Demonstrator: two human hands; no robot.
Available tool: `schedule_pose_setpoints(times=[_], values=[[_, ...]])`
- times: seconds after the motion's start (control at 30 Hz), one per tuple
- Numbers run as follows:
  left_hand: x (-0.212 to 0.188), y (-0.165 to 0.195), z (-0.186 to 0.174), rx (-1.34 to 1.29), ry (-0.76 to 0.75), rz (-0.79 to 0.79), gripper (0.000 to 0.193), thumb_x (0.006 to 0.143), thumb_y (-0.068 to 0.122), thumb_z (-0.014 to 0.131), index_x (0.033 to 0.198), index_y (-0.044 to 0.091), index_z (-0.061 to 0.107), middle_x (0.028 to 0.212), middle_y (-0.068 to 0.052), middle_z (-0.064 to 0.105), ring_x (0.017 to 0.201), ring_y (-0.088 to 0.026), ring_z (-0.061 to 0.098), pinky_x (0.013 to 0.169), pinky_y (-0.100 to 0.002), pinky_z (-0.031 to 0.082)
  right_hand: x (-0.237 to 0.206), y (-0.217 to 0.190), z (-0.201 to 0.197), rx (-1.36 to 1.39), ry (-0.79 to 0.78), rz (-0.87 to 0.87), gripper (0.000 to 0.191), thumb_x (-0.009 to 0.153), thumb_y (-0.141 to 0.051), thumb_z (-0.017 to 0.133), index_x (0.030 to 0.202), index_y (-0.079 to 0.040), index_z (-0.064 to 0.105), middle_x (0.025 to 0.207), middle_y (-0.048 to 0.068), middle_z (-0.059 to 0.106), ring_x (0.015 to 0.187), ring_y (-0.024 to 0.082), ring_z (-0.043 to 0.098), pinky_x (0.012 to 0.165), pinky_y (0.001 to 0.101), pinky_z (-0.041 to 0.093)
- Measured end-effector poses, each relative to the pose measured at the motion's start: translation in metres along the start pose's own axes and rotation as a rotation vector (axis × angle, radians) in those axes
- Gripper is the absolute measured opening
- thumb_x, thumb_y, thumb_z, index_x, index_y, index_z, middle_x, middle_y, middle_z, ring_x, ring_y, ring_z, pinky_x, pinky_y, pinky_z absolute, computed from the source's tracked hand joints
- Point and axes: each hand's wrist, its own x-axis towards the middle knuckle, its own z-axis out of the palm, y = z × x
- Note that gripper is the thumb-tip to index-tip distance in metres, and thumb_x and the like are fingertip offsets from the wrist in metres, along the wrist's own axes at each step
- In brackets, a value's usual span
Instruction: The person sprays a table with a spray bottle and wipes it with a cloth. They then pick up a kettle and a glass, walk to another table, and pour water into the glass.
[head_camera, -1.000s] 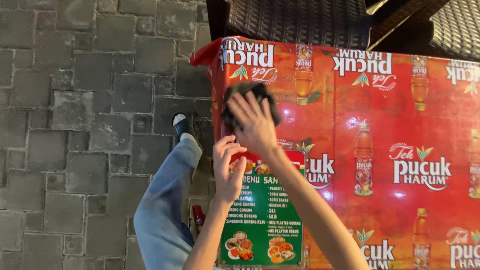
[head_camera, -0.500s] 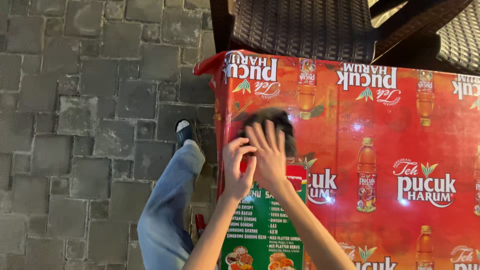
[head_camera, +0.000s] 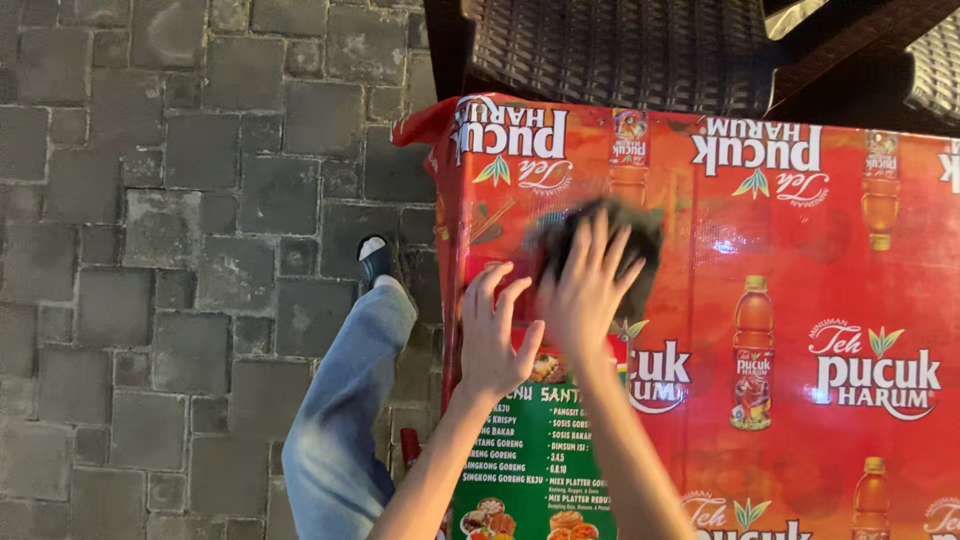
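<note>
**Operator:** Where do my hands stand, and what do they touch?

**Guide:** Your right hand (head_camera: 590, 285) lies flat with fingers spread, pressed down on a dark cloth (head_camera: 600, 240). The cloth sits bunched under your palm and fingertips; its far edge shows beyond your fingers. The hand does not clasp the cloth; it presses it against the surface (head_camera: 820, 260). Your left hand (head_camera: 495, 335) is just beside the right one, on its near left side, open, fingers extended and slightly curled. It rests at the top edge of a green menu card (head_camera: 540, 460). You cannot tell from this view whether the fingers pinch the card or only lie on it.

**Operator:** Where is the cloth in relation to the card?

**Guide:** The cloth lies beyond your left hand, further from you than the card. The card extends from your left hand back toward you, between your two forearms, with small food pictures at its near end.

**Operator:** What is around my hands?

**Guide:** The surface carries a glossy red cover printed with bottles and white lettering. To the left of your left hand, below the surface edge, your leg in blue jeans (head_camera: 345, 420) reaches to a dark shoe (head_camera: 375, 258) on grey paving stones (head_camera: 150, 220). Beyond your right hand, a dark woven chair (head_camera: 610, 50) stands against the far edge of the surface.
</note>
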Motion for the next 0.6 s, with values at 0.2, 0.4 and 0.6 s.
schedule_pose_setpoints(times=[0.2,0.4,0.6], values=[[-0.006,0.004,-0.004,-0.045,0.059,0.011,0.050,0.102,0.037,0.048,0.140,0.005,0.055,0.160,-0.020,0.040,0.154,-0.043,0.031,0.127,-0.057,0.023,0.018,-0.037,0.021,0.308,-0.069,-0.433,0.062,0.094,-0.031,0.059,0.153,-0.017,0.048,0.165,0.006,0.036,0.155,0.036,0.025,0.122,0.0672,0.014],[-0.009,0.007,-0.002,0.022,-0.052,0.120,0.050,0.103,0.035,0.050,0.141,0.003,0.054,0.160,-0.020,0.041,0.153,-0.043,0.032,0.124,-0.055,0.024,0.120,0.025,0.016,0.284,-0.053,-0.328,0.066,0.087,-0.027,0.073,0.149,-0.022,0.053,0.161,0.003,0.046,0.152,0.030,0.037,0.121,0.0615,0.024],[-0.013,0.022,0.009,-0.021,-0.099,0.103,0.034,0.102,0.022,0.049,0.130,0.007,0.062,0.147,-0.013,0.057,0.149,-0.036,0.042,0.124,-0.054,0.025,0.017,0.113,-0.029,0.226,0.138,-0.137,0.065,0.094,-0.034,0.068,0.152,-0.009,0.052,0.160,0.015,0.045,0.147,0.040,0.037,0.120,0.0572,0.027]])
